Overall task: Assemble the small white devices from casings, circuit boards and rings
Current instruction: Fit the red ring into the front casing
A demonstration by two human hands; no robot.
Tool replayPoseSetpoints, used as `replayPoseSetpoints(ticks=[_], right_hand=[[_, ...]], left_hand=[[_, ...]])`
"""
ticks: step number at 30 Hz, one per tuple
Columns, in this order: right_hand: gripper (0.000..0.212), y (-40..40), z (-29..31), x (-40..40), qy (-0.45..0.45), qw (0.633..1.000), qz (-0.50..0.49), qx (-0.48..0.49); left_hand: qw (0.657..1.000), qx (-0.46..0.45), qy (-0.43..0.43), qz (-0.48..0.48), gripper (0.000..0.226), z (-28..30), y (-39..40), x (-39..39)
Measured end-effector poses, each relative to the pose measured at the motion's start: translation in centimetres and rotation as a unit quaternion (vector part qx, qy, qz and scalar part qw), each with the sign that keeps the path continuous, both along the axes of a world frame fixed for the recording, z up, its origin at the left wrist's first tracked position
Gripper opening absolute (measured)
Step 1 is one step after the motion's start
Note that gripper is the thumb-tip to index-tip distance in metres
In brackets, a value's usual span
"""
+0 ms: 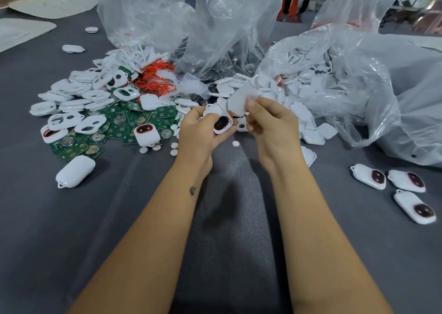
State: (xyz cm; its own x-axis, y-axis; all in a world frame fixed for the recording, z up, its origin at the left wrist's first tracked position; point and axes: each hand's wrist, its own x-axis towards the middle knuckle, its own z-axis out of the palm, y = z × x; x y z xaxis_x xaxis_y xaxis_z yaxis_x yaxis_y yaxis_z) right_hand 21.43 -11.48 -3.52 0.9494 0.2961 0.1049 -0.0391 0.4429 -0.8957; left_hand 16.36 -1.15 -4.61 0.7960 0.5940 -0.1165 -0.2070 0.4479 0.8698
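Observation:
My left hand [199, 128] grips a small white casing [218, 118] with a dark oval window rimmed in red. My right hand [270, 124] pinches a blurred white casing half [241, 98] just above and to the right of it. To the left lie white casing fronts [79, 96], green circuit boards [119, 127] and a tangle of orange rings [156, 78]. A heap of white casing backs [294, 84] spills from a bag on the right. Three assembled devices [404, 191] lie at the right on the grey cloth.
Clear plastic bags [215, 26] stand behind the heaps, and another bag [382, 93] lies at the right. Small white round buttons [174, 146] are scattered near my left wrist. A closed white device [75, 171] lies at the left. White foam sheets [52, 3] rest at the far left.

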Motion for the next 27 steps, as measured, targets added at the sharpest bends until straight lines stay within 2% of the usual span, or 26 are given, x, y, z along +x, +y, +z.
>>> replayPoseSetpoints(ticks=[5,15,27], right_hand=[[0.013,-0.28,0.67,-0.29,0.013,0.997,0.049,0.052],[0.021,-0.46,0.91,-0.27,0.048,0.997,0.063,0.018],[0.013,-0.47,0.57,-0.23,0.088,0.99,0.107,-0.021]], left_hand=[[0.999,0.001,-0.013,-0.041,0.021,-0.22,-0.02,0.08],[0.998,-0.032,-0.011,-0.052,0.024,-0.32,0.04,0.34],[0.999,-0.023,-0.005,-0.049,0.024,-0.3,0.18,0.29]])
